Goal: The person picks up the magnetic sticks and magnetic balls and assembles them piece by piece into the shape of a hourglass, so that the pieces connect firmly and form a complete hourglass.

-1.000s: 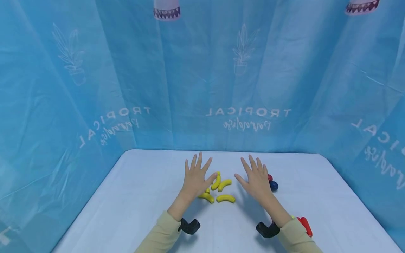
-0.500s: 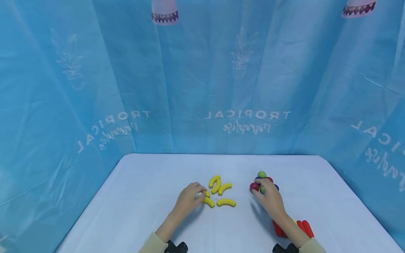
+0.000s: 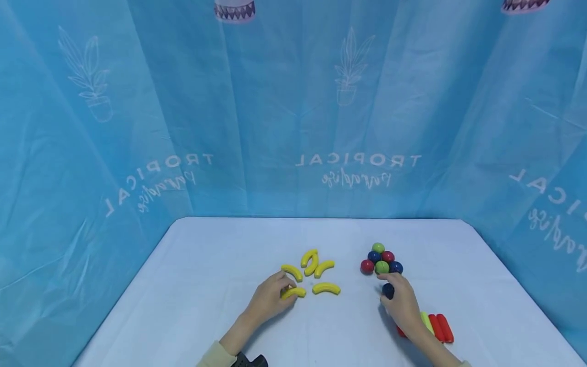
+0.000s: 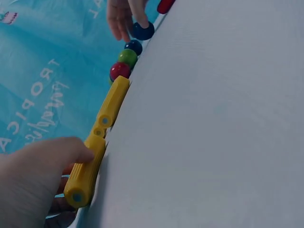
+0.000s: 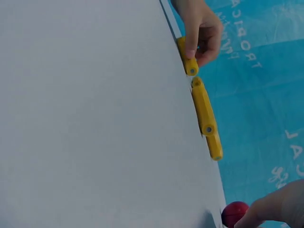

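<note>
My left hand [image 3: 269, 298] pinches a curved yellow toy rod [image 3: 293, 292] between thumb and fingers, low over the white table. In the left wrist view the thumb presses the side of this ribbed rod [image 4: 85, 178], whose end carries a small grey disc. On the right, a dark blue ball [image 3: 388, 291] sits between the thumb and index finger of my right hand [image 3: 402, 302]. Just beyond that hand lies a cluster of red, green and blue balls [image 3: 382, 267]. The right wrist view has a red ball [image 5: 234, 213] by the thumb; the blue one is hidden there.
Several more curved yellow rods [image 3: 326, 288] are spread across the table's middle. Red rods [image 3: 445, 328] and a light green rod [image 3: 427, 322] lie side by side near my right forearm, which partly covers the row. A blue curtain [image 3: 293, 127] surrounds the white table [image 3: 220, 255].
Both hands were raised with spread fingers, then came down to the pieces. The left now holds a yellow rod; the right has drawn back from the ball cluster with a blue ball.
</note>
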Motion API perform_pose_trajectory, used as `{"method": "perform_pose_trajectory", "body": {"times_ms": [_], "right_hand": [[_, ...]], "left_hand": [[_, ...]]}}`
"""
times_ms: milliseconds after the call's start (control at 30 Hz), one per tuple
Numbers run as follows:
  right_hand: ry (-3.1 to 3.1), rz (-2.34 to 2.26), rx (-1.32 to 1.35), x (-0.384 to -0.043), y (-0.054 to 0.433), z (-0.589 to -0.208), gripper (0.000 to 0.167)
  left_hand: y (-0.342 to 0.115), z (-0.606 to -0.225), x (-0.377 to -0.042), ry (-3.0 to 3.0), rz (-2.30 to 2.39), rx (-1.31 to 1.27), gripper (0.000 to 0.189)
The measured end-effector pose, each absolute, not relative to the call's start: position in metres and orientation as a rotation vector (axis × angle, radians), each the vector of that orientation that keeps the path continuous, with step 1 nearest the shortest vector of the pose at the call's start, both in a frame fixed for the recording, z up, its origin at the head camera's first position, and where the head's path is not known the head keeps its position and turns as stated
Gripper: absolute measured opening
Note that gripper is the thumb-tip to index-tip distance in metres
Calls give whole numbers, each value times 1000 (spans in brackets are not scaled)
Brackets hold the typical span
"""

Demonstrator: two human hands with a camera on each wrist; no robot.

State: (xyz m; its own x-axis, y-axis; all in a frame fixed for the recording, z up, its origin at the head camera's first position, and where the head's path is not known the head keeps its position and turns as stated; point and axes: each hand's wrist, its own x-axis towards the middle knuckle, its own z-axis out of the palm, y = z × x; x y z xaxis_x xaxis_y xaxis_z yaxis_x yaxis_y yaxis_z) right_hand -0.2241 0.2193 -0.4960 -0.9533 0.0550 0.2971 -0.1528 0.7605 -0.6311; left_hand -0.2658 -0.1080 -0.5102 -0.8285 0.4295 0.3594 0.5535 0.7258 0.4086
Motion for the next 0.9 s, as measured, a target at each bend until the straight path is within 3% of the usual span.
{"method": "perform_pose_trajectory", "body": {"times_ms": [467,900], "right_hand": [[-2600,1084,71,-226,218,-494,41],[-2425,1213,275,-235,148,-499,36]], "left_hand": [[-107,-516,-264,-2639,-1246,-804,16],[-88,-513,-240,-2508,-1507,-812,21]]}}
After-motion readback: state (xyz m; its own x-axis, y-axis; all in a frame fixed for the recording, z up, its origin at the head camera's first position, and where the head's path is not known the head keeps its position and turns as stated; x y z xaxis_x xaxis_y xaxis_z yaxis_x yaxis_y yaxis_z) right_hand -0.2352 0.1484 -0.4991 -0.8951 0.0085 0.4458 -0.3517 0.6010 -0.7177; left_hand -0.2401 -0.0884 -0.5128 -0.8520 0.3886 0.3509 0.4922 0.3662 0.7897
